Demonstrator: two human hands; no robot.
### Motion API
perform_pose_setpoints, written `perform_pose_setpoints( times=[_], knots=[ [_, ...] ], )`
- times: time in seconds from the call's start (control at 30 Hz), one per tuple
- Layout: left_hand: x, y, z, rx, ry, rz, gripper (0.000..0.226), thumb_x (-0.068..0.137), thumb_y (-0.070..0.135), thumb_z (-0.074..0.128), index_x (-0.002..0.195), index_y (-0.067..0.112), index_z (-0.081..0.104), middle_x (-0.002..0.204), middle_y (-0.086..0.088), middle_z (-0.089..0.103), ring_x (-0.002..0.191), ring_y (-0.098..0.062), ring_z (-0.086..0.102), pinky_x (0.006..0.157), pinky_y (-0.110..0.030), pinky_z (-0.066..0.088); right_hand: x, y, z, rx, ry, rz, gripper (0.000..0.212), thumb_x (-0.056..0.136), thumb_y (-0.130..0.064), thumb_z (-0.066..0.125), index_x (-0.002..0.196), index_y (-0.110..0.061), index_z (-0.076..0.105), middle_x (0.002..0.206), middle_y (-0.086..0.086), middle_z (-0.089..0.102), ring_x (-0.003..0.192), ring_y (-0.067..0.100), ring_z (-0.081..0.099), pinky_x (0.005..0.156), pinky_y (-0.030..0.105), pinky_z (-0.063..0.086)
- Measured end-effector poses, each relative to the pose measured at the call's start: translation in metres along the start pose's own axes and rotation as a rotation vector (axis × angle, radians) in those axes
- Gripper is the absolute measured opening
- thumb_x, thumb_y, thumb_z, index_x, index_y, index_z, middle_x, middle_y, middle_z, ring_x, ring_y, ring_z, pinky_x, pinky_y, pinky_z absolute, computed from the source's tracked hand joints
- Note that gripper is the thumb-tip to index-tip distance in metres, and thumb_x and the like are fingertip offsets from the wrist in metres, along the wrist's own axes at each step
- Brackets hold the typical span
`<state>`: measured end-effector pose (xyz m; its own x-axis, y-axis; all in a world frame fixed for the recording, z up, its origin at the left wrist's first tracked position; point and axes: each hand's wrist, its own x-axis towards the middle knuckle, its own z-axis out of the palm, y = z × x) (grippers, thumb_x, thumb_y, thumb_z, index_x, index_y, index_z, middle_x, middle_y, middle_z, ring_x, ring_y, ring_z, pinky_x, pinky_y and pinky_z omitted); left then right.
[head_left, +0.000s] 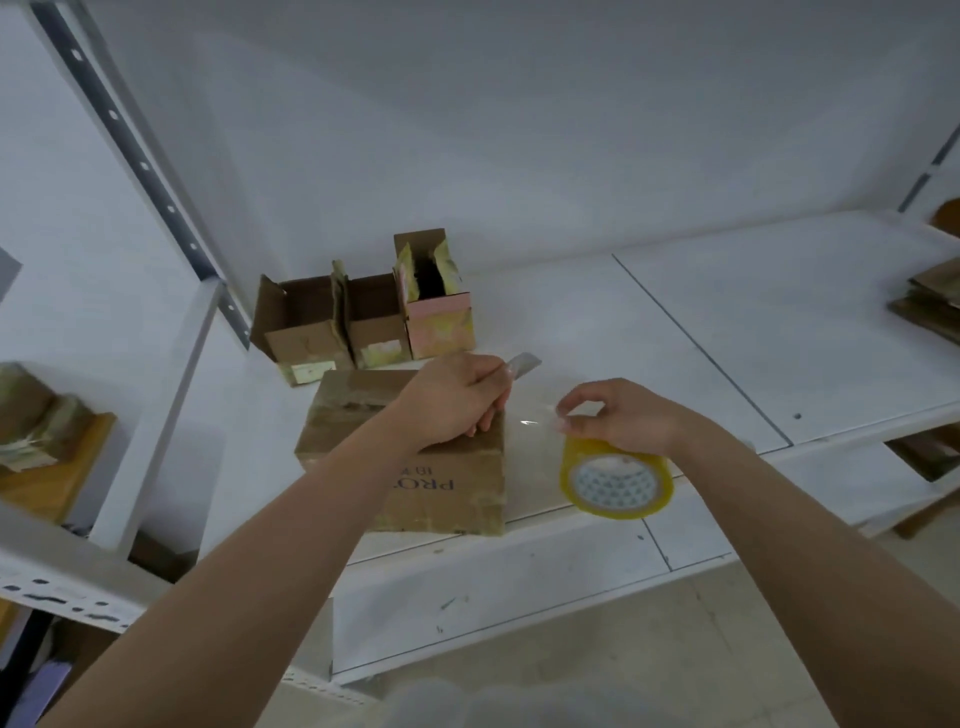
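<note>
A closed brown cardboard box (441, 493) with printed letters sits near the front edge of a white shelf (727, 338). My left hand (457, 400) rests over the box's top right corner and grips a small grey blade-like tool (522, 365) that sticks out past the fingers. My right hand (618, 415) holds a yellowish roll of clear tape (615, 480) to the right of the box, its fingertips pinching the tape. A clear strip of tape (530, 422) stretches between the two hands.
Three small open cartons (363, 317) stand at the back of the shelf behind the box. Flattened cardboard (930, 301) lies at the far right, more cardboard stacks (36, 421) on the left rack. A perforated metal upright (140, 166) rises at left.
</note>
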<state>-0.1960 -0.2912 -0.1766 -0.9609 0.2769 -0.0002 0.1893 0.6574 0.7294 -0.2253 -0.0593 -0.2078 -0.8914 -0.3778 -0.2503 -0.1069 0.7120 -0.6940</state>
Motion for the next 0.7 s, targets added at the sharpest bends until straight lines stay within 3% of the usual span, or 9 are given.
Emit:
perform_pose_setpoints(
  times=[0.1, 0.23, 0.3, 0.37, 0.47, 0.53, 0.6, 0.67, 0.7],
  knots=[
    [-0.004, 0.012, -0.007, 0.225, -0.116, 0.002, 0.041, 0.101, 0.038, 0.040, 0.065, 0.023, 0.054, 0.062, 0.006, 0.061, 0.057, -0.007, 0.056, 0.063, -0.026, 0.043, -0.006, 0.007, 0.002, 0.131, -0.071, -0.014, 0.024, 0.084, -0.053, 0.064, 0.101, -0.039, 0.074, 0.098, -0.018, 0.070, 0.093, 0.003, 0.066, 0.074, 0.015, 0.050],
    [0.002, 0.040, -0.008, 0.615, -0.270, -0.022, 0.041, 0.103, 0.036, 0.033, 0.070, 0.019, 0.050, 0.070, 0.006, 0.046, 0.071, -0.014, 0.046, 0.060, -0.031, 0.032, -0.012, 0.007, -0.002, 0.199, -0.049, -0.025, 0.017, 0.091, -0.046, 0.061, 0.093, -0.039, 0.077, 0.094, -0.013, 0.074, 0.085, 0.004, 0.070, 0.075, 0.019, 0.051],
    [0.008, 0.052, -0.002, 0.769, -0.298, -0.071, 0.037, 0.104, 0.036, 0.031, 0.082, 0.017, 0.054, 0.075, 0.007, 0.044, 0.078, -0.015, 0.045, 0.063, -0.030, 0.031, -0.013, 0.003, -0.005, 0.197, -0.012, -0.031, 0.017, 0.092, -0.042, 0.062, 0.090, -0.037, 0.078, 0.091, -0.011, 0.075, 0.081, 0.005, 0.071, 0.073, 0.020, 0.052],
    [0.013, 0.057, 0.008, 0.921, -0.305, -0.120, 0.037, 0.103, 0.034, 0.032, 0.104, 0.014, 0.063, 0.089, 0.003, 0.055, 0.087, -0.019, 0.052, 0.064, -0.029, 0.036, -0.012, -0.001, -0.005, 0.116, 0.031, -0.048, 0.018, 0.092, -0.043, 0.061, 0.090, -0.037, 0.078, 0.092, -0.012, 0.074, 0.082, 0.006, 0.069, 0.078, 0.026, 0.053],
    [0.014, 0.062, 0.018, 1.071, -0.265, -0.127, 0.033, 0.101, 0.029, 0.034, 0.104, 0.016, 0.065, 0.084, 0.001, 0.055, 0.080, -0.020, 0.055, 0.055, -0.028, 0.034, -0.016, -0.003, -0.007, 0.153, 0.063, -0.041, 0.018, 0.091, -0.043, 0.062, 0.087, -0.035, 0.079, 0.084, -0.017, 0.073, 0.076, 0.006, 0.070, 0.075, 0.026, 0.052],
    [0.010, 0.059, 0.014, 0.942, -0.239, -0.110, 0.036, 0.103, 0.030, 0.033, 0.096, 0.013, 0.063, 0.077, 0.001, 0.052, 0.076, -0.019, 0.053, 0.058, -0.030, 0.036, -0.021, 0.006, -0.011, 0.253, 0.063, -0.001, 0.018, 0.092, -0.037, 0.063, 0.084, -0.032, 0.079, 0.076, -0.014, 0.074, 0.068, 0.007, 0.071, 0.064, 0.020, 0.049],
    [0.002, 0.051, -0.001, 0.602, -0.206, -0.161, 0.038, 0.105, 0.029, 0.032, 0.089, 0.010, 0.061, 0.074, -0.001, 0.057, 0.068, -0.017, 0.055, 0.063, -0.032, 0.042, -0.025, 0.019, -0.015, 0.263, 0.081, 0.036, 0.018, 0.092, -0.034, 0.064, 0.085, -0.031, 0.080, 0.079, -0.010, 0.074, 0.070, 0.009, 0.070, 0.066, 0.021, 0.049],
    [-0.008, 0.040, -0.009, 0.258, -0.051, -0.224, 0.032, 0.105, 0.026, 0.035, 0.093, 0.008, 0.058, 0.087, -0.010, 0.065, 0.069, -0.019, 0.058, 0.069, -0.034, 0.046, -0.027, 0.029, -0.014, 0.265, 0.094, 0.077, 0.017, 0.092, -0.033, 0.064, 0.086, -0.030, 0.080, 0.085, -0.010, 0.073, 0.076, 0.010, 0.069, 0.072, 0.025, 0.050],
    [-0.010, 0.037, -0.006, 0.245, 0.049, -0.238, 0.028, 0.104, 0.028, 0.037, 0.101, 0.007, 0.056, 0.096, -0.013, 0.064, 0.078, -0.023, 0.059, 0.070, -0.034, 0.044, -0.027, 0.031, -0.013, 0.273, 0.095, 0.088, 0.017, 0.092, -0.033, 0.064, 0.086, -0.029, 0.080, 0.086, -0.010, 0.073, 0.077, 0.010, 0.069, 0.072, 0.025, 0.051]
  ],
)
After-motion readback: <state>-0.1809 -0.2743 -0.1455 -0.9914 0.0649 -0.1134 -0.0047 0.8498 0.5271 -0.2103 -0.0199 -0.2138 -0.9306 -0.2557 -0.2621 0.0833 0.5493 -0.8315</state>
